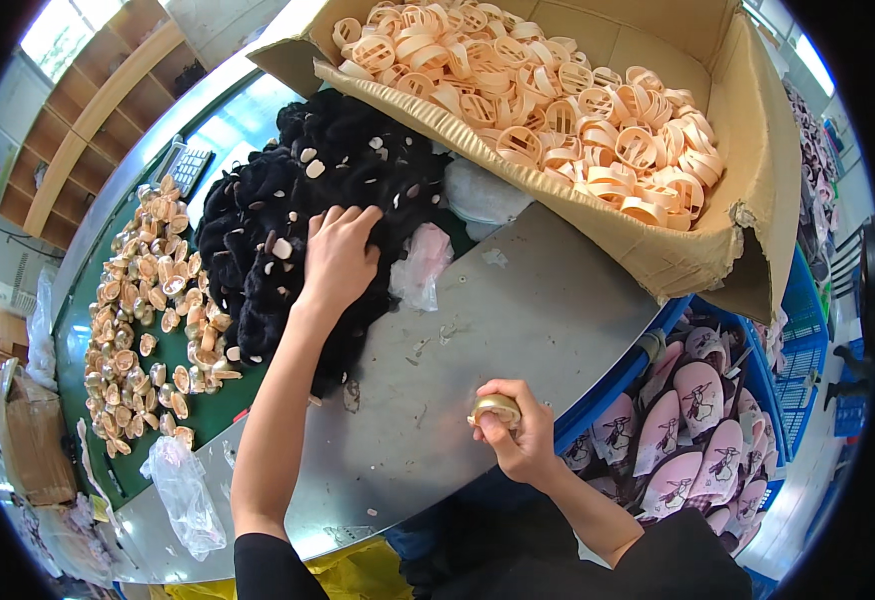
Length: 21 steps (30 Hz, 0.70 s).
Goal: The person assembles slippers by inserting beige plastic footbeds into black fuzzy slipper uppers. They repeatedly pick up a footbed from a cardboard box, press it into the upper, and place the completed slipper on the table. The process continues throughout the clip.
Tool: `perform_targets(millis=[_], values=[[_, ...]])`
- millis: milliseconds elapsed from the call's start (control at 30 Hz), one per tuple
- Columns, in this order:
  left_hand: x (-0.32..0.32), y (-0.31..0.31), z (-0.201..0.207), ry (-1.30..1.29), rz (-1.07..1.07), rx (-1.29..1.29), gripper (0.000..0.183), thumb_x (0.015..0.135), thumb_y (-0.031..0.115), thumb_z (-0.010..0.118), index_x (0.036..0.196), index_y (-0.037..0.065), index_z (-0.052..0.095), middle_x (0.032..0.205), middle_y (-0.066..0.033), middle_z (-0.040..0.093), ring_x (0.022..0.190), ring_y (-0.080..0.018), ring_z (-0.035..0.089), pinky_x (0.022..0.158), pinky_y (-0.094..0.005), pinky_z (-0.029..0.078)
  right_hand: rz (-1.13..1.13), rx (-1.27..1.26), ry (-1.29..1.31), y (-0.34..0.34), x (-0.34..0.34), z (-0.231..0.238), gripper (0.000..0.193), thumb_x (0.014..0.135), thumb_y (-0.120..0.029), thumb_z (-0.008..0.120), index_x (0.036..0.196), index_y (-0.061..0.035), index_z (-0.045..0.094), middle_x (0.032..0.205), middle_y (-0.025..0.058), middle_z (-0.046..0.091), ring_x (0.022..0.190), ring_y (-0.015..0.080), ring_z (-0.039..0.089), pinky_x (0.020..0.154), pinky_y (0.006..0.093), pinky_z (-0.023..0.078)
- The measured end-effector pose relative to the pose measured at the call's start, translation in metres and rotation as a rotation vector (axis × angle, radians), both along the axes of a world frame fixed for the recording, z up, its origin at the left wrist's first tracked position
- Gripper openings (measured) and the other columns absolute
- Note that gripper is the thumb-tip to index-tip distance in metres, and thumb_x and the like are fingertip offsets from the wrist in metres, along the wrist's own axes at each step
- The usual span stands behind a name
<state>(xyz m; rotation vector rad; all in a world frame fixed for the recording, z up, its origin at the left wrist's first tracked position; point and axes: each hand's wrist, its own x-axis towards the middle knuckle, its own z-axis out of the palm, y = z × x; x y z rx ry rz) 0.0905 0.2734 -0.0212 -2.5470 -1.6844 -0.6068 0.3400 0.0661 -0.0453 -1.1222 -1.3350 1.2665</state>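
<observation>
My left hand [342, 258] reaches into a heap of black furry pieces [258, 215], its fingers bent and closed on the fur. Exactly how much it grips is hidden. Off-white flat bits [282, 248] are dotted over the heap. Nearer to me, above the metal tabletop [428, 440], my right hand [524, 432] is closed around a rounded gold shell [496, 407] with a hollow, pale inside. To the left of the fur lie many similar gold and peach shells [128, 330] on the green surface.
A large cardboard box [748, 170] full of peach plastic rings [558, 110] stands at the back right. Crumpled plastic bags lie beside the fur [423, 265] and at the table's left front [186, 495]. A calculator [190, 168] sits far left. Pink slippers [698, 400] fill blue crates at right.
</observation>
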Motion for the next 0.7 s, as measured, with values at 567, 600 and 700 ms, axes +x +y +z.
perform_targets(millis=[567,600,700], values=[[-0.030,-0.173,0.012,-0.097,0.303,-0.067,0.033,0.076,-0.002,0.065,0.109,0.003,0.065,0.102,-0.0140,0.068,0.104,-0.0345,0.059,0.100,-0.0467,0.039,0.017,0.269,-0.124,0.002,-0.002,-0.002,0.015,0.093,-0.003,0.051,0.100,0.0005,0.064,0.083,0.0086,0.067,0.071,0.0133,0.067,0.067,0.0259,0.054],[-0.033,-0.183,0.011,-0.146,0.336,-0.082,0.035,0.076,-0.003,0.063,0.110,0.003,0.066,0.104,-0.0147,0.069,0.105,-0.0352,0.058,0.100,-0.0464,0.039,0.044,0.274,-0.114,0.001,-0.003,0.000,0.015,0.091,-0.001,0.051,0.099,-0.0001,0.064,0.084,0.0088,0.066,0.071,0.0143,0.066,0.066,0.0265,0.054],[-0.022,-0.213,0.030,-0.187,0.356,0.043,0.040,0.073,-0.007,0.057,0.110,0.002,0.068,0.107,-0.0141,0.069,0.108,-0.0353,0.058,0.103,-0.0442,0.039,0.107,0.295,-0.033,0.005,-0.001,-0.002,0.021,0.084,0.007,0.051,0.096,-0.0015,0.066,0.088,0.0084,0.063,0.070,0.0142,0.062,0.064,0.0252,0.052]])
